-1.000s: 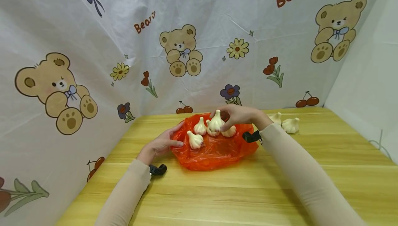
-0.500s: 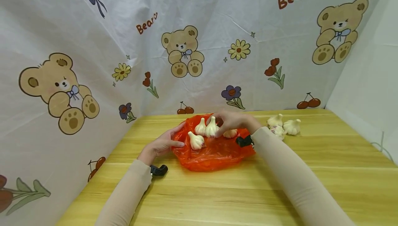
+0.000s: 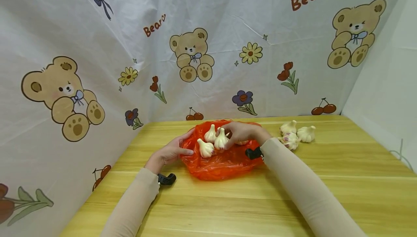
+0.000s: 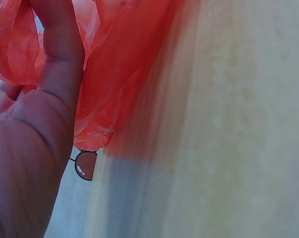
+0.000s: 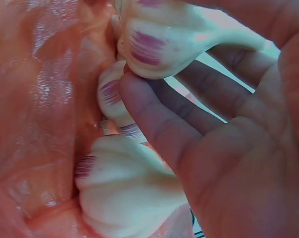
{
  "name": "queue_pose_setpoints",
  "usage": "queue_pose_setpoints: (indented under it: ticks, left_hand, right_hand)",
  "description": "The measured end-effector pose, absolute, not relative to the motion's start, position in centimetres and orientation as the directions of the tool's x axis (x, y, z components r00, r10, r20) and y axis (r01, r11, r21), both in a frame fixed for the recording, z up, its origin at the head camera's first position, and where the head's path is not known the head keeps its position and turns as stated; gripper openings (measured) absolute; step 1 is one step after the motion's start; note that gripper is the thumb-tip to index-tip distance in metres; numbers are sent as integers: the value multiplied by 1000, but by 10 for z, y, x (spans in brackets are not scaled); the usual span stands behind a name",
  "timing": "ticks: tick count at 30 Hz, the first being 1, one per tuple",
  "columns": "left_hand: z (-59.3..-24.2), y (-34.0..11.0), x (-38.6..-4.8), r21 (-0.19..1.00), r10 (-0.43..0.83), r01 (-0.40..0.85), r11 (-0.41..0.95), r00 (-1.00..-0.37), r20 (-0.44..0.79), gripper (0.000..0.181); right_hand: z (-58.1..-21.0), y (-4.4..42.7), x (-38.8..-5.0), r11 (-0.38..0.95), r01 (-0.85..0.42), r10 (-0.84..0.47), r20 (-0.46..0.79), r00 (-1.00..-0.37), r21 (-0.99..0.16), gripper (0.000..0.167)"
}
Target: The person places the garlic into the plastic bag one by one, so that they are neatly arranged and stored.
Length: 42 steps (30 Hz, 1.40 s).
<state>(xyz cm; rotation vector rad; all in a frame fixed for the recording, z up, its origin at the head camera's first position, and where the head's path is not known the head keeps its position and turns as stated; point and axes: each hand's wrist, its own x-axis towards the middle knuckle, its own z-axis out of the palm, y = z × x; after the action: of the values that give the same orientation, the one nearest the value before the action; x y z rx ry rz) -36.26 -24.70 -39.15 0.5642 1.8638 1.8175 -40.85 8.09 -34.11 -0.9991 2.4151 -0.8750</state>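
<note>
A red plastic bag point(image 3: 215, 171) lies spread wide on the table. My left hand point(image 3: 169, 153) grips its left rim, the thumb over the edge and the fingers behind. Inside the bag, my right hand point(image 3: 241, 131) pinches a garlic bulb point(image 3: 221, 141) upright by its sides; the right wrist view shows that bulb point(image 5: 164, 44) between thumb and fingers, purple streaks on its base. To its left are a tilted garlic bulb point(image 3: 206, 148) and an upright garlic bulb point(image 3: 210, 134). Another garlic bulb point(image 3: 242, 142) is mostly covered by my right hand.
Three garlic bulbs point(image 3: 290, 141) sit close together on the wooden table point(image 3: 228, 208), right of the bag. A bear-printed cloth point(image 3: 224, 70) hangs behind and to the left. A thin cord point(image 3: 400, 153) runs by the white right wall.
My right hand has moved left and lower into the bag with its garlic bulb. My left hand keeps its grip on the rim. More of the bulbs at right now show past my sleeve.
</note>
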Motion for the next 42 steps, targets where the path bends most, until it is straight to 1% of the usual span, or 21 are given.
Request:
queue_pose_setpoints:
  ticks: [7,10,15,19,25,32,34,36,38,42]
  left_hand:
    - [-391,-245,-362,999,598,-24,39,-800,-42,99]
    - [-390,-245,-362,999,602,-30,34,-797,-44,100]
    - [-391,-245,-361,998,602,-52,25,-796,-57,100]
    - [-391,-246,-362,998,601,-54,27,-797,-60,100]
    - [-391,-246,-363,998,599,-53,33,-799,-62,99]
    - [-391,-246,-362,997,591,-54,51,-803,-73,100]
    - [-392,-246,-362,997,593,-49,51,-802,-70,100]
    - [-392,-246,-361,998,596,-51,46,-800,-68,99]
    - [-392,-246,-361,998,599,-55,38,-798,-67,99]
    - [-392,-247,-361,998,601,-52,36,-797,-63,99]
  right_hand:
    - [-345,80,-404,543,-460,-731,-126,-670,-703,58]
    - [-349,79,-402,535,-479,-741,-113,-662,-696,55]
    - [-359,78,-403,562,-508,-739,-120,-663,-653,49]
    - [-363,77,-403,581,-504,-727,-129,-674,-639,47]
    - [-360,77,-401,589,-503,-725,-137,-675,-633,46]
    - [-353,76,-399,591,-546,-737,-123,-664,-594,41]
    - [-351,76,-399,577,-551,-747,-117,-655,-603,43]
    - [-348,77,-399,568,-540,-748,-116,-653,-620,48]
    - [-345,78,-399,570,-520,-740,-124,-661,-636,53]
    - [-337,79,-398,581,-501,-724,-127,-678,-641,57]
